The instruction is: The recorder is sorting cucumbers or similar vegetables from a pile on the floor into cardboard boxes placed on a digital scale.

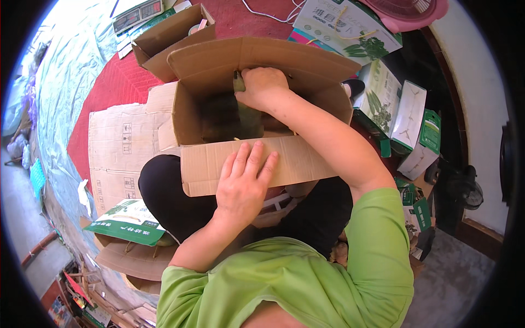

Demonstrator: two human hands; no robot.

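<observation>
A deep cardboard box (262, 54) with raised flaps stands in front of me, between my black-trousered knees. My right hand (265, 87) reaches inside it and grips the upper end of a long green radish (250, 120), held upright with its dark tip showing above my fingers. Other dark green shapes lie beside it, too shadowed to make out. On the box's near flap (306, 158), my left hand (247, 177) rests flat, fingers stretched out and holding nothing.
Flattened cardboard (112, 147) lies left on a red mat (123, 82). A smaller open carton (175, 41) stands behind, near a scale (136, 15). White-green gift boxes (377, 98) crowd the right, beside a black fan (465, 187). A pink basket (410, 22) sits top right.
</observation>
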